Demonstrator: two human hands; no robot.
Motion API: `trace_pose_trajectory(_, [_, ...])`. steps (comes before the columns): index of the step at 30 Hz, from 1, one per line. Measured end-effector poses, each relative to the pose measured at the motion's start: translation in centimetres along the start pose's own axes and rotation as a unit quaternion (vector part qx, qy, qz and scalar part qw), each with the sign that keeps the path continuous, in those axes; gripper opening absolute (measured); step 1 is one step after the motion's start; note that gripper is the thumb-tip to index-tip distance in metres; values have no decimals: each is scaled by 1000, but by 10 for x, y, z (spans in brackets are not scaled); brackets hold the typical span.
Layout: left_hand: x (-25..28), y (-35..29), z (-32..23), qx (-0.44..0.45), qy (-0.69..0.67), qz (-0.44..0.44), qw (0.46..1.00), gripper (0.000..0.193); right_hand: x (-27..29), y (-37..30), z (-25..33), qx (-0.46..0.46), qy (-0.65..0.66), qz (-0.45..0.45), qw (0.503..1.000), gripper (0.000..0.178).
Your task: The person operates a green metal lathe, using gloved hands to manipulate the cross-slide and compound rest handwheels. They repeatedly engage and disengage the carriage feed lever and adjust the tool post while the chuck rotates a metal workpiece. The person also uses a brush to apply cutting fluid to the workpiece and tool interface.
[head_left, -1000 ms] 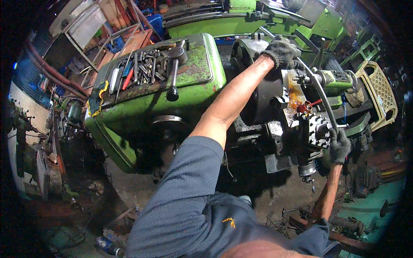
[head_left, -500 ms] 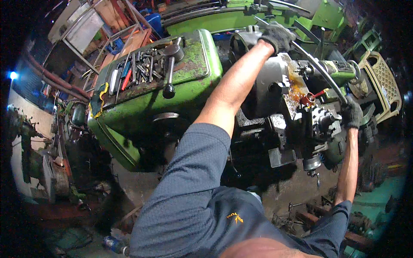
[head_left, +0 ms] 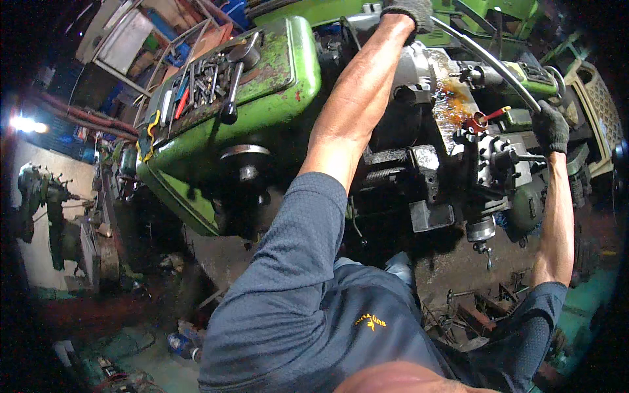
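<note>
Both my hands wear dark grey knitted gloves. A long, slightly bowed metal bar [head_left: 495, 67] slants across the green lathe between them. My left hand [head_left: 411, 12] is closed around its far end at the top of the picture, above the lathe chuck [head_left: 401, 121]; its fingers are partly hidden. On the right, my right hand [head_left: 552, 129] is wrapped round the near end of the bar, beside the tool post [head_left: 488, 164]. A red cup [head_left: 475, 122] with a red-and-yellow handled brush stands close to the tool post, on the oily, brown-stained lathe bed [head_left: 451, 98].
Loose tools [head_left: 208, 78] cover the green headstock [head_left: 275, 108], where a black-knobbed lever [head_left: 230, 98] sticks out. The tailstock [head_left: 534, 80] lies right of the bar, with a beige plastic chair [head_left: 593, 108] beyond. Metal scraps lie on the floor at lower right.
My left hand has moved up and slightly left, my right hand up and to the right, carrying the bar. The whole view has shifted slightly.
</note>
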State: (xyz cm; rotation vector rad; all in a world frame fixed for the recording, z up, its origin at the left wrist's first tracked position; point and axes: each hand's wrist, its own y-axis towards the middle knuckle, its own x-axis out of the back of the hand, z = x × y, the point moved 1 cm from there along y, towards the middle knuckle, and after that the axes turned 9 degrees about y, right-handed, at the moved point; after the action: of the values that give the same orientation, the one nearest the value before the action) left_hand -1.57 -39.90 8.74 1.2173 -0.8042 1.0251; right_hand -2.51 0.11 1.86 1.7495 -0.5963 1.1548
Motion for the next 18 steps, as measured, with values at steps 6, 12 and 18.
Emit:
trace_pose_trajectory(6, [6,-25,-6,10,36,-4,999,25,-11,-15,14,-15,26,11,999,19])
trace_pose_trajectory(12, [2,-19,10,-22,82,27,996,28,-12,3,12,41,50,-1,998,16])
trace_pose_trajectory(18, [-13,6,4,-33,76,66,994,30,-7,41,-10,99,54,-26,993,16])
